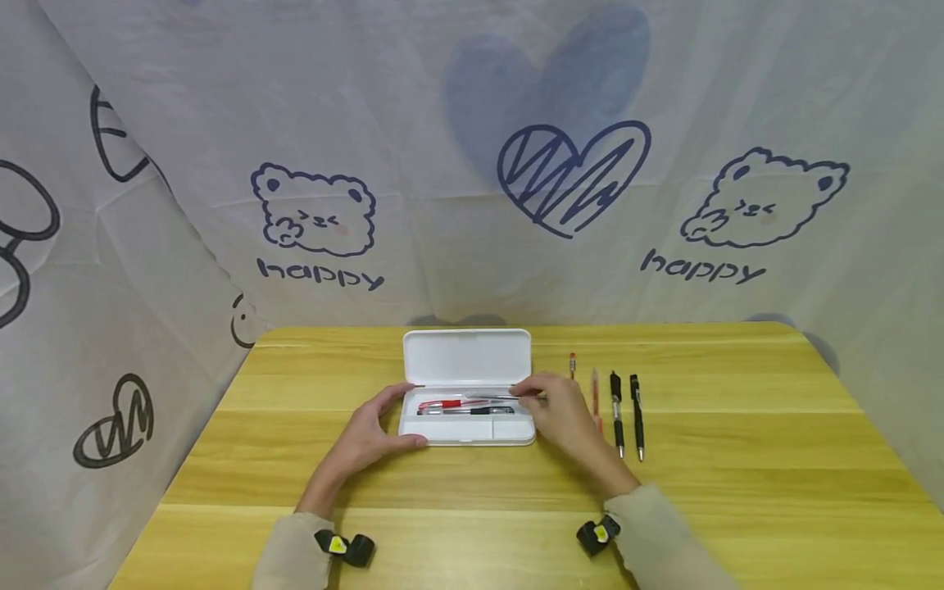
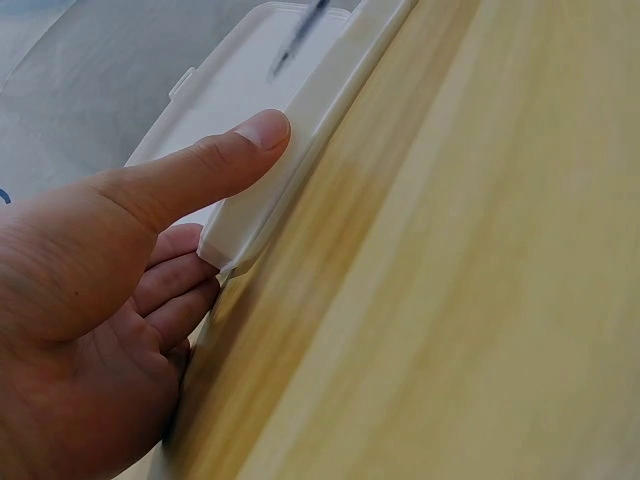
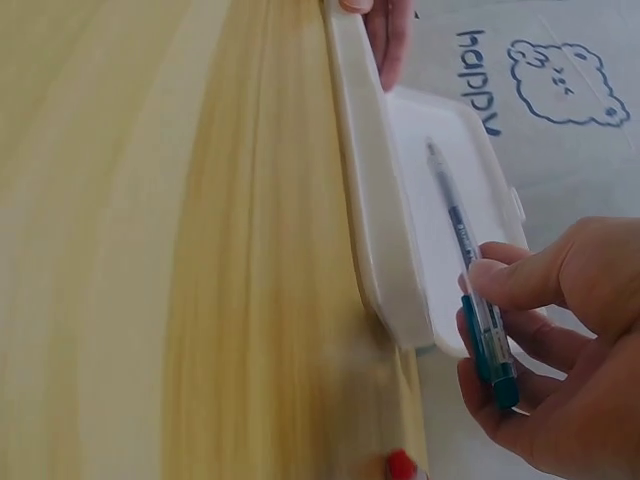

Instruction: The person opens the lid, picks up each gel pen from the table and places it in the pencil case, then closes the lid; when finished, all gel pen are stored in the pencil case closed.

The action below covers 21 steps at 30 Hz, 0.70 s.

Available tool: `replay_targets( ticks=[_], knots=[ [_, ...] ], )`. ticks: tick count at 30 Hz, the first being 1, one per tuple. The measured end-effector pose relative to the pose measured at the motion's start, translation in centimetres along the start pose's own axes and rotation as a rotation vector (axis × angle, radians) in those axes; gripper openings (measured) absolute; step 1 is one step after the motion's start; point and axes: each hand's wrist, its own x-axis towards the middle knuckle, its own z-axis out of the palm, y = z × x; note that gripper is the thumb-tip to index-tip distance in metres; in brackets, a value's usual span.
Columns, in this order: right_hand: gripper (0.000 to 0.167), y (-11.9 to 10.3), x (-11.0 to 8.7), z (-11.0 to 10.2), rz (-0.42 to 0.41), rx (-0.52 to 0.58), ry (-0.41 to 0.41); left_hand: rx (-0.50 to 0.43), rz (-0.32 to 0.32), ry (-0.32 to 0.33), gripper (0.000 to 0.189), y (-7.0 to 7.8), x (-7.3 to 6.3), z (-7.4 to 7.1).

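A white pencil case [image 1: 455,430] lies on the table with its lid [image 1: 467,357] raised at the back. Inside it lie a red pen [image 1: 440,405] and a black-gripped pen [image 1: 481,411]. My left hand [image 1: 366,432] holds the case's left end, thumb on the front edge and fingers round the side and back. Over the case's right end, my right hand [image 1: 562,408] pinches a clear-barrelled pen with a teal end [image 3: 456,210] between thumb and fingers. That pen's tip points left, above the other two pens.
Right of the case stand several pens in a row: a red-topped pen [image 1: 572,363], partly hidden by the right hand, a clear red pen [image 1: 596,393] and two black pens [image 1: 616,406] [image 1: 637,414]. A printed cloth [image 1: 457,270] hangs behind the wooden table [image 1: 472,508].
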Motion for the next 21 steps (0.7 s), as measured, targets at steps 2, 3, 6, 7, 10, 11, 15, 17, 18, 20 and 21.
replay_targets(
  ticks=[2, 3, 6, 7, 10, 11, 15, 17, 18, 20, 21],
  knots=[
    [0.017, -0.4, 0.2, 0.5, 0.0, 0.008, -0.021, -0.001, -0.001, 0.002, 0.091, 0.0, 0.0, 0.0],
    [0.017, -0.5, 0.3, 0.7, 0.003, 0.01, -0.031, -0.002, -0.001, 0.003, 0.091, -0.1, 0.0, 0.0],
    [0.018, -0.8, 0.6, 1.4, 0.009, 0.0, -0.054, 0.002, 0.001, 0.002, 0.091, -0.1, 0.0, 0.0],
    [0.018, -0.8, 0.7, 1.6, 0.009, -0.007, -0.057, 0.001, 0.002, 0.001, 0.091, 0.0, 0.0, 0.1],
    [0.017, -0.9, 1.0, 2.2, 0.007, -0.021, -0.063, -0.003, 0.009, -0.001, 0.09, 0.0, 0.0, 0.1],
    [0.016, -1.0, 1.1, 2.4, 0.004, -0.027, -0.064, -0.008, 0.009, -0.001, 0.09, 0.0, 0.0, 0.1],
    [0.015, -1.4, 1.5, 3.1, 0.006, -0.031, -0.094, -0.014, 0.01, 0.002, 0.09, 0.0, 0.0, 0.0],
    [0.015, -1.5, 1.6, 3.5, 0.015, -0.039, -0.107, -0.013, 0.006, 0.001, 0.09, 0.0, 0.0, 0.0],
    [0.015, -1.6, 1.7, 3.6, 0.023, -0.034, -0.112, -0.009, 0.007, 0.0, 0.09, -0.1, 0.0, 0.0],
    [0.014, -1.8, 1.8, 3.9, 0.035, -0.029, -0.111, -0.007, 0.009, -0.002, 0.09, -0.2, 0.1, 0.0],
    [0.014, -1.9, 1.8, 4.1, 0.034, -0.03, -0.107, -0.007, 0.01, -0.001, 0.09, -0.2, 0.1, 0.0]
  ],
)
